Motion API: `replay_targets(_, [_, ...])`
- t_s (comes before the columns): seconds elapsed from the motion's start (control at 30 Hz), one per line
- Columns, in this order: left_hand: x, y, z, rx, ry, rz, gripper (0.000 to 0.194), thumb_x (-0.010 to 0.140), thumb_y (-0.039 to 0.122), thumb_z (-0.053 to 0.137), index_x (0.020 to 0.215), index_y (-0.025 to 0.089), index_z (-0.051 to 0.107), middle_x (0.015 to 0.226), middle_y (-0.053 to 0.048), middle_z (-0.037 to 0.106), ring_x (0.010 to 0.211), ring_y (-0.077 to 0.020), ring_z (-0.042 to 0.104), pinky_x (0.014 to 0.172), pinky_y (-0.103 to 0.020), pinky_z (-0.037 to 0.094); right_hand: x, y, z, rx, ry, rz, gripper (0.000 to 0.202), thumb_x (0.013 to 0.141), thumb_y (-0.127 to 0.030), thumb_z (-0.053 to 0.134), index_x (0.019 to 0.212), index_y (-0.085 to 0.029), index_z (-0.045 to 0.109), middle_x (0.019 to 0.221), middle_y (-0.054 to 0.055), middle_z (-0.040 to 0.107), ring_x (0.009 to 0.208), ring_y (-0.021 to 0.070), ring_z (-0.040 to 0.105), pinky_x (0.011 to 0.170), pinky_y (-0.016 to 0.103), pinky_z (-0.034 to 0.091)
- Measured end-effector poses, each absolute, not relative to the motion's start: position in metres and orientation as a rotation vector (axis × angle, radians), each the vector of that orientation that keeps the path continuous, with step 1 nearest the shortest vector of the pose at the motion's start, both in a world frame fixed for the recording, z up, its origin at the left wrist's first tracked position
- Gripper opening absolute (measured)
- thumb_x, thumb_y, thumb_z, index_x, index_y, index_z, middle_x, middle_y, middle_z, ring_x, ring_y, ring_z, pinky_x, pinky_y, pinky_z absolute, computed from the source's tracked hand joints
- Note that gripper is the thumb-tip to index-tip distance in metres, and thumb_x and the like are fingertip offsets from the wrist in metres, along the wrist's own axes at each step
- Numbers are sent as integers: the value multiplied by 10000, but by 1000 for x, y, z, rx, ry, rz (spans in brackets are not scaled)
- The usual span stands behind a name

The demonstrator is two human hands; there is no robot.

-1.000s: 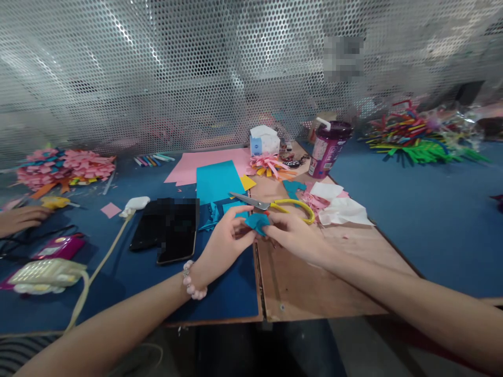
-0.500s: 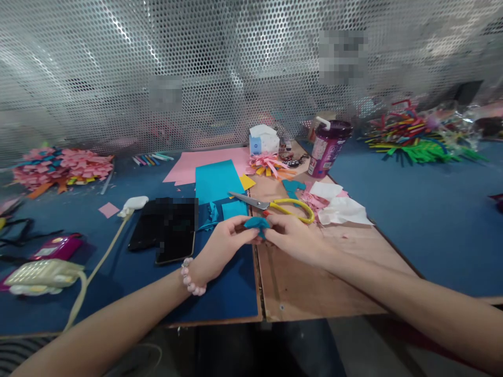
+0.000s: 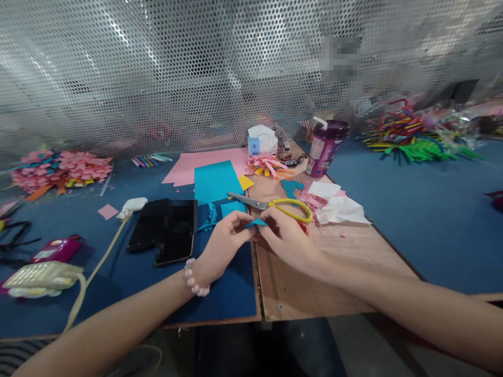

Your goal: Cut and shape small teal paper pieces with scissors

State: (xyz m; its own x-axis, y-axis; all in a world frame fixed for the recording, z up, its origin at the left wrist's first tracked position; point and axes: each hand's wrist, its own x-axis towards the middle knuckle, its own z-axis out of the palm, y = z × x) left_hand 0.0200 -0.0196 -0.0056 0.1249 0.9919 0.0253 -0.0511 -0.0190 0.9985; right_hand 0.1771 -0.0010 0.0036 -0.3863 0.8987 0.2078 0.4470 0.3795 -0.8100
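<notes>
blue piece [image 3: 258,223] now showing narrower, red edge [image 3: 304,228] newly visible

Scissors [image 3: 270,204] beyond fingers [image 3: 242,238], free wood [image 3: 302,297] nearside

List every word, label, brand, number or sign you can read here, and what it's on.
No text is clear enough to quote.
Purple cup: pale print, too small and blurred.
Tissue box: small mark on blue, too small.
Magenta object at left: pale label, unreadable.
</notes>
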Motion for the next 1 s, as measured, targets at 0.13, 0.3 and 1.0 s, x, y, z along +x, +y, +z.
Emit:
replay_targets(0.13, [21, -20, -8, 1225, 1060, 1140, 161, 764, 210, 656, 907, 171, 593, 873, -16, 643, 813, -147, 617, 810, -322, 518, 177, 2, 0, -1124, -1987, 856, 112, 804, -124, 455, 865, -177, 533, 795, -1, 588, 726, 136, 549, 650, 268, 412])
replay_targets(0.3, [20, -19, -5, 1130, 1038, 1167, 176, 759, 231, 672, 901, 156, 600, 886, -30, 642, 799, -150, 629, 814, -338, 524, 183, 8, 1, -1056, -2035, 874, 120, 843, -162, 443, 861, -180, 560, 780, -2, 591, 712, 128, 553, 625, 252, 423])
replay_targets(1.0, [18, -19, 3, 929, 957, 1236, 184, 766, 209, 658, 934, 136, 644, 959, -59, 654, 852, -156, 631, 844, -326, 490, 186, 7, -4, -948, -2181, 462, 148, 889, -271, 523, 893, -183, 642, 753, 15, 609, 652, 121, 527, 611, 242, 424])
